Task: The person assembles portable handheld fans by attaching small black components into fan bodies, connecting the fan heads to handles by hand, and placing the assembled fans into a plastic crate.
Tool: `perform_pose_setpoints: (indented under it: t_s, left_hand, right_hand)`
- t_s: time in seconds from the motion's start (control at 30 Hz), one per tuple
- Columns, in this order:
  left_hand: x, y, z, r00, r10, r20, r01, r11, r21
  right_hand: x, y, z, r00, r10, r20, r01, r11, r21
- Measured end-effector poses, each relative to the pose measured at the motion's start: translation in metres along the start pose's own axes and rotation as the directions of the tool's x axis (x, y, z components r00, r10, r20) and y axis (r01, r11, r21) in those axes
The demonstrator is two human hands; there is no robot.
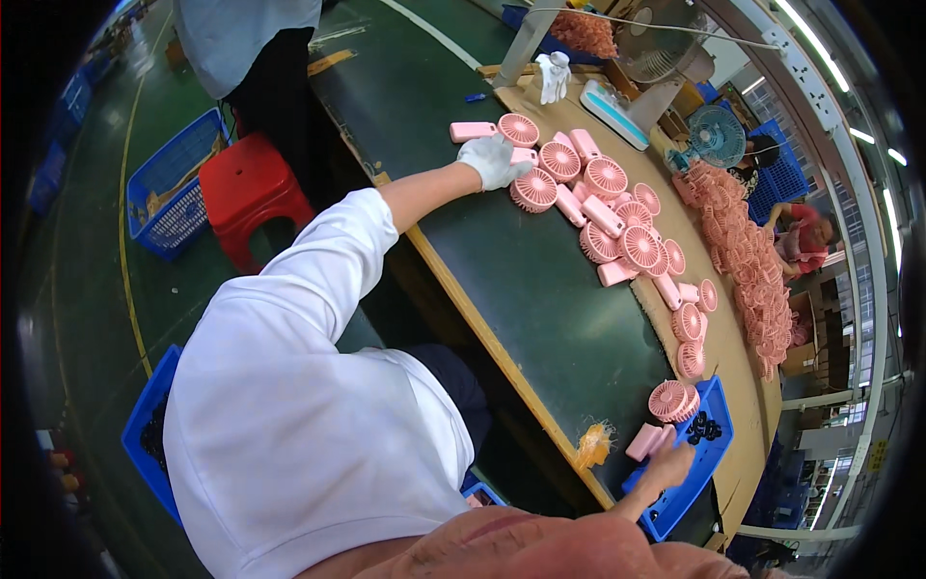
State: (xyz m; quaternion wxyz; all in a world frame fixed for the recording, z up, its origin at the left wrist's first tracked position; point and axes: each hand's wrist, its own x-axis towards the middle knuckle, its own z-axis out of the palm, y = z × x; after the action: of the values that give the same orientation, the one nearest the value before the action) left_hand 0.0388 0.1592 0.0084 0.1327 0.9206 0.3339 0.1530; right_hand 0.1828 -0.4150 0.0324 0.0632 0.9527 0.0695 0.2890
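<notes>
The pink hand fans lie in a loose row along the dark green table, some overlapping the tan board at its far side. Each has a round, slotted head and a stubby handle. Judged by appearance: light, stiff, smooth enough to slip against a glove, with the slotted cover the weaker part. Take hold of the handle or the solid rim of the head; do not press on the slots.

The left hand, in a white glove, is on the fans at the far left end of the row. Its fingers are bent over a pink part; whether they are closed on it cannot be told. The right hand, bare, is partly curled against the pink handles at the opposite end. Firmness of hold cannot be told.

Containers:
- Blue tray, beside the right hand: small black parts; a fan head overlaps its edge.
- Blue bin, lower left: dark contents, too unclear to identify.
- Blue basket, beside the red stool: a brownish item, kind unclear.

Beyond the board's near part lies a heap of pink parts, uncontained.
</notes>
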Motion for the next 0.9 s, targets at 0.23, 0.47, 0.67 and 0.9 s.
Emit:
perform_pose_setpoints:
  t_s: [0.23, 0.47, 0.67, 0.9]
  left_hand:
    - [0.015, -0.03, 0.007, 0.765, 0.601, -0.232, -0.469, 0.766, 0.439]
    - [0.033, -0.056, 0.048, 0.871, 0.469, 0.149, -0.49, 0.804, 0.337]
    - [-0.038, 0.036, 0.02, 0.598, 0.801, 0.016, -0.798, 0.594, 0.1]
    - [-0.095, 0.11, 0.028, 0.711, 0.697, 0.089, -0.695, 0.716, -0.055]
  right_hand:
    - [-0.002, 0.109, 0.054, 0.938, 0.039, 0.345, -0.029, 0.999, -0.033]
    - [0.009, 0.092, 0.014, 0.782, 0.207, 0.588, -0.21, 0.976, -0.064]
    - [-0.006, 0.149, 0.026, 0.824, 0.123, 0.552, -0.228, 0.965, 0.126]
    - [-0.004, 0.151, 0.032, 0.787, 0.411, 0.461, -0.607, 0.649, 0.459]
